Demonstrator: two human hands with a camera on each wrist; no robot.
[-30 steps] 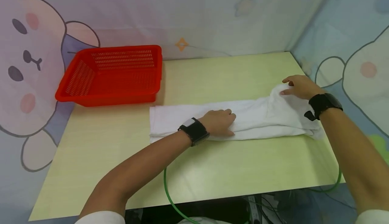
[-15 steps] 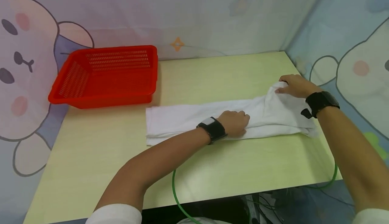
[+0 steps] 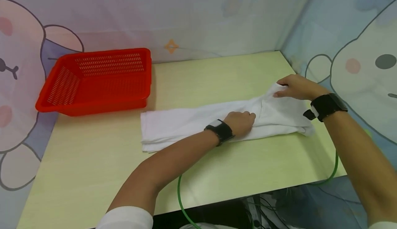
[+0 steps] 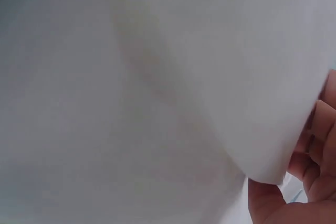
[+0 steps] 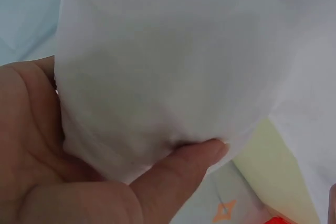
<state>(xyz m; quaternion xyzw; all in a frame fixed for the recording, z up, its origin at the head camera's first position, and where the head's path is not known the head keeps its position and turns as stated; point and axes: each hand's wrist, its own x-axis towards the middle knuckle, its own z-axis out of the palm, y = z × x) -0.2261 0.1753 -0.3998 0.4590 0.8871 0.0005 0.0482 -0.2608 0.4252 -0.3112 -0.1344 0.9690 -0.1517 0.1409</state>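
Note:
A long white folded cloth (image 3: 173, 122) lies across the table in several layers, its right end raised and crumpled. My left hand (image 3: 240, 122) grips it near the middle. In the left wrist view, the left thumb (image 4: 265, 200) and curled fingers pinch a loose edge of the white cloth (image 4: 157, 77). At the far right corner my right hand (image 3: 299, 87) lifts the cloth. The right wrist view shows that thumb (image 5: 181, 174) pressed on the bunched white cloth (image 5: 157, 77), with the other fingers mostly hidden behind it.
A red plastic basket (image 3: 108, 84) with slotted walls stands at the back left of the pale table (image 3: 93, 173). A green cable (image 3: 180, 198) hangs at the front edge. Curtains with cartoon animals (image 3: 192, 15) close in the back and sides.
My left hand has slid right along the cloth and taken hold of it. My right hand has tightened its pinch on the raised corner. The head view has turned slightly right.

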